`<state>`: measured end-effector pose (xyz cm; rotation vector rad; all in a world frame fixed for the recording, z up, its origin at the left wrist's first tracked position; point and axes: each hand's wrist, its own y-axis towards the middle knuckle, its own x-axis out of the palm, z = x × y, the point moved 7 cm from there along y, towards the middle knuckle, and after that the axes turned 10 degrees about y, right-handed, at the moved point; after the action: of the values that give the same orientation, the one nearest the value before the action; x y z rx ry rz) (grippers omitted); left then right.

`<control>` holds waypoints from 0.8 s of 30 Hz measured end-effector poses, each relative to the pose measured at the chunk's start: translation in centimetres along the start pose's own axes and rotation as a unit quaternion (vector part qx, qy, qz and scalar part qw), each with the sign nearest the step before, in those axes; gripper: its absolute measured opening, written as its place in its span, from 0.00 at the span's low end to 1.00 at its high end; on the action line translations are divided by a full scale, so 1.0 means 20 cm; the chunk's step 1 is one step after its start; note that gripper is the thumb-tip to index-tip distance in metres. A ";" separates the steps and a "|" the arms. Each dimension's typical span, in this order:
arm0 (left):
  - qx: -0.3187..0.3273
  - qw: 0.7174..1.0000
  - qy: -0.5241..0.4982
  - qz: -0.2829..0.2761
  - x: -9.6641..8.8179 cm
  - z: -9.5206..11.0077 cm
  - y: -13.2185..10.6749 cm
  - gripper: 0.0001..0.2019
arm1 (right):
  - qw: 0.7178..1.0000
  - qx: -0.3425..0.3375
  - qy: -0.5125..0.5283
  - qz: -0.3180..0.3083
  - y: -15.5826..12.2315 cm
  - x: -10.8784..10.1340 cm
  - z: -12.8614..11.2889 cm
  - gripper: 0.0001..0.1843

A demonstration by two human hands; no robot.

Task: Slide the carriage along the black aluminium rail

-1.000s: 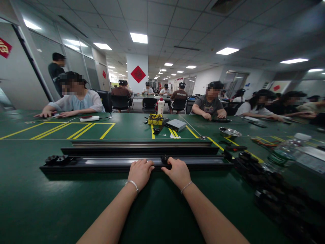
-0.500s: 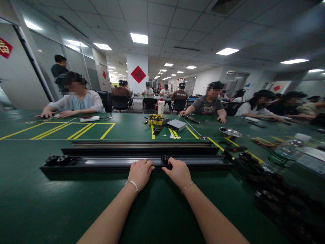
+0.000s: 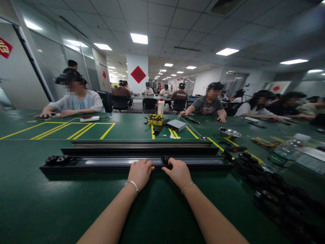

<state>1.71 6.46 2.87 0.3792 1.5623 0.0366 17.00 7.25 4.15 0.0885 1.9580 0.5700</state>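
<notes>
A long black channel (image 3: 101, 162) with a shiny inner floor lies crosswise on the green table before me. My left hand (image 3: 140, 174) is closed over its near wall, slightly left of the middle, fingers together and thumb toward the right. Just beside it, my right hand (image 3: 179, 172) pinches a small black part (image 3: 165, 158) that sits inside the channel; the fingers hide much of it. Two similar black parts (image 3: 58, 160) rest at the channel's left end. Directly behind runs a second long black profile (image 3: 139, 150), with a thinner strip (image 3: 142, 144) beyond.
A heap of black parts (image 3: 281, 193) lies to the right, with a plastic bottle (image 3: 284, 152) behind it. A metal bowl (image 3: 230, 132), grey box (image 3: 176, 125) and yellow holder (image 3: 155, 119) stand farther back. Co-workers sit across the green table (image 3: 50, 200).
My hands, the channel and the small part show no visible movement. In the background, a standing person at the left has moved to the right, behind the seated co-worker.
</notes>
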 end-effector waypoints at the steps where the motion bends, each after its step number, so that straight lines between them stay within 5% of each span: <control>1: 0.002 1.000 0.000 0.001 0.00 0.00 0.00 0.13 | 1.000 0.000 0.001 0.002 0.00 0.00 0.00 0.14; 24: -0.005 1.000 -0.006 -0.010 -0.01 0.00 0.00 0.13 | 1.000 -0.003 0.020 -0.005 0.00 0.01 0.04 0.13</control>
<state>1.78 6.33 3.12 0.3561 1.5526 0.0270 17.62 7.57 3.78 0.0636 1.9947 0.5748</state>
